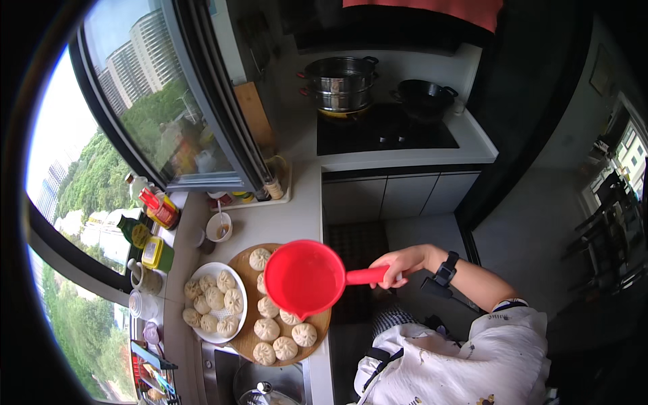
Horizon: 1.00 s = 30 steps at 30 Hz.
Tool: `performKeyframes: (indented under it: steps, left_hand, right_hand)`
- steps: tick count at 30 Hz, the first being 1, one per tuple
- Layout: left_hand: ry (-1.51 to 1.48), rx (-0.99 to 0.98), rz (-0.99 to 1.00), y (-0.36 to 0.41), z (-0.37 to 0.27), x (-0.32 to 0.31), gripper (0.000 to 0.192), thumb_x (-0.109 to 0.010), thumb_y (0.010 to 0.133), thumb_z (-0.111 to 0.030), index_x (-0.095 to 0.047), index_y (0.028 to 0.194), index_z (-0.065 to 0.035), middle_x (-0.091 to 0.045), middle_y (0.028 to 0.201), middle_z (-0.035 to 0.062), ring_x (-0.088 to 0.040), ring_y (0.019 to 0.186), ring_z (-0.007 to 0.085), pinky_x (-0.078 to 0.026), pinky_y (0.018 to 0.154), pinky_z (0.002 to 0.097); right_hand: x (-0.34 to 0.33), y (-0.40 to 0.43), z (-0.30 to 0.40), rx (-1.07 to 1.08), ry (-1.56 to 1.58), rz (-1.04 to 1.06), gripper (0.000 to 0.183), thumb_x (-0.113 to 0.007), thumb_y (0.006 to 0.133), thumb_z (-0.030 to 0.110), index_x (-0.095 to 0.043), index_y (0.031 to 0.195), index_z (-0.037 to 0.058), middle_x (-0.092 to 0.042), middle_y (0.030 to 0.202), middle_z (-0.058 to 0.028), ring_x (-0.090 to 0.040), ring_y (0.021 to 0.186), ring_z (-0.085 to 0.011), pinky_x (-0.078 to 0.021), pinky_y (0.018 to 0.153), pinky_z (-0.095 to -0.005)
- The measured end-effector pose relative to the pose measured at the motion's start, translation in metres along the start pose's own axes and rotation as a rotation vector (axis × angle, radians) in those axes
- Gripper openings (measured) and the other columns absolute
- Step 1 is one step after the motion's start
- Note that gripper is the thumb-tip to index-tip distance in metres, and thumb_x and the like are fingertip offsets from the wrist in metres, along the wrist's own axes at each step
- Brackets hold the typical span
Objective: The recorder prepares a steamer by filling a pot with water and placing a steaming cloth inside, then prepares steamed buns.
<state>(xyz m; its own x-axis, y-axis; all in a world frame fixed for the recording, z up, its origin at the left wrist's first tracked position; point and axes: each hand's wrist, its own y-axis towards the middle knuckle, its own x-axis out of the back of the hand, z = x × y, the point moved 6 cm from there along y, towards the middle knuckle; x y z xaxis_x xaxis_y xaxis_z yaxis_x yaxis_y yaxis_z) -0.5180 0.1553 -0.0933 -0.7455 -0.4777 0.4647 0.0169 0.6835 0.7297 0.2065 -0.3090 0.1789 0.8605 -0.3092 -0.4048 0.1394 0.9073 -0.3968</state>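
Note:
My right hand (400, 268), with a black band at the wrist, grips the handle of a red plastic water dipper (305, 277). What looks like clear liquid lies inside the dipper. Its bowl is above a round wooden board (324, 324) and hides part of it. Several pleated buns (267, 329) rest on the board. To its left, a white round dish (243, 309) with a perforated base holds several more buns (214, 298). My left hand is out of view.
A sink (223, 374) with a glass lid lies below the board. A small bowl (219, 227) with a spoon stands on the counter. Bottles (162, 210) line the windowsill. A stacked steel steamer (340, 83) and a black wok (424, 96) sit on the cooktop (385, 136).

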Motion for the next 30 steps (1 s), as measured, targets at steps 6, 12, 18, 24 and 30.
performKeyframes:
  steps: [6,12,18,24,30]
  left_hand:
    - [-0.053,0.186,0.816,-0.08,-0.354,-0.144,0.013,-0.052,0.078,-0.008,-0.061,0.074,0.0011,-0.061,0.071,0.0151,-0.059,0.069,0.0309,-0.047,0.067,0.0389]
    - [-0.062,0.136,0.984,-0.098,-0.569,-0.203,0.012,-0.053,0.078,-0.008,-0.06,0.077,0.0012,-0.061,0.075,0.0158,-0.058,0.072,0.0306,-0.047,0.068,0.0387]
    - [0.004,0.166,1.061,-0.11,-0.661,-0.21,0.012,-0.055,0.078,-0.009,-0.059,0.08,0.0014,-0.06,0.078,0.0165,-0.057,0.074,0.0303,-0.046,0.07,0.0384]
    - [0.094,0.224,1.079,-0.123,-0.682,-0.191,0.013,-0.056,0.079,-0.01,-0.058,0.083,0.0015,-0.059,0.082,0.0172,-0.056,0.076,0.03,-0.046,0.072,0.0382]
    - [0.168,0.284,1.079,-0.127,-0.666,-0.163,0.015,-0.057,0.079,-0.011,-0.057,0.086,0.0016,-0.059,0.085,0.0178,-0.056,0.079,0.0297,-0.045,0.074,0.038]
  right_hand:
    - [0.212,-0.21,0.114,0.264,0.083,-0.723,0.022,-0.06,0.075,0.005,-0.05,0.093,-0.0028,-0.047,0.063,-0.0031,-0.043,0.044,-0.0075,-0.031,0.04,-0.0207]
    - [0.413,-0.35,0.191,0.092,-0.206,-1.46,0.015,-0.063,0.068,0.011,-0.048,0.067,0.0066,-0.049,0.055,-0.0013,-0.047,0.043,-0.0097,-0.0316,0.037,-0.0229]
    - [0.558,-0.39,0.234,-0.133,-0.533,-1.86,0.006,-0.055,0.07,0.005,-0.054,0.073,0.0007,-0.056,0.06,-0.0103,-0.056,0.049,-0.0188,-0.0409,0.041,-0.0305]
    - [0.622,-0.405,0.241,-0.479,-0.981,-2.172,0.034,-0.052,0.079,0.008,-0.042,0.108,-0.0054,-0.057,0.105,-0.0276,-0.058,0.099,-0.0383,-0.0471,0.083,-0.0447]
    - [0.621,-0.405,0.238,-0.545,-1.541,-2.373,0.013,-0.048,0.086,0.012,-0.045,0.096,0.0041,-0.061,0.081,-0.0135,-0.066,0.068,-0.0301,-0.0547,0.057,-0.0386]
